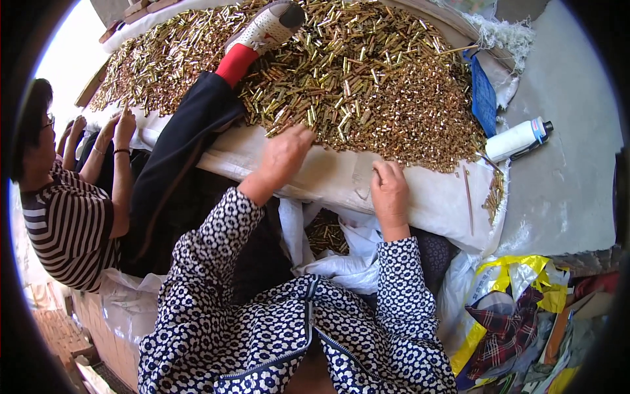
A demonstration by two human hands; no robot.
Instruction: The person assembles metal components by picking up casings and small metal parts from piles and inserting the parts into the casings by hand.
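Nearest the wearer, both forearms in navy sleeves printed with white flowers reached up from the lower edge toward a white cloth [420,197] spread over the work surface. The right hand [390,190] lay palm down on the bare cloth, fingers loosely curled; whether it gripped anything could not be told. The left hand [283,155] stretched further, its fingers spread and touching the near edge of a great heap of small brass tubes [367,79], with nothing clearly pinched. Below the cloth's edge, between the arms, a white bag [328,240] held more of the brass pieces. To the right lay a crumpled yellow sack [518,272] and plaid fabric [505,328]. A white bottle with a blue band [518,139] lay on grey concrete [571,197] just beside the cloth, near a blue bag [484,95]. On the left, a person in a striped shirt [69,226] reached hands to the heap. Farther off, a leg in black trousers [177,151] with a red sock and white shoe [268,26] rested across the pile.
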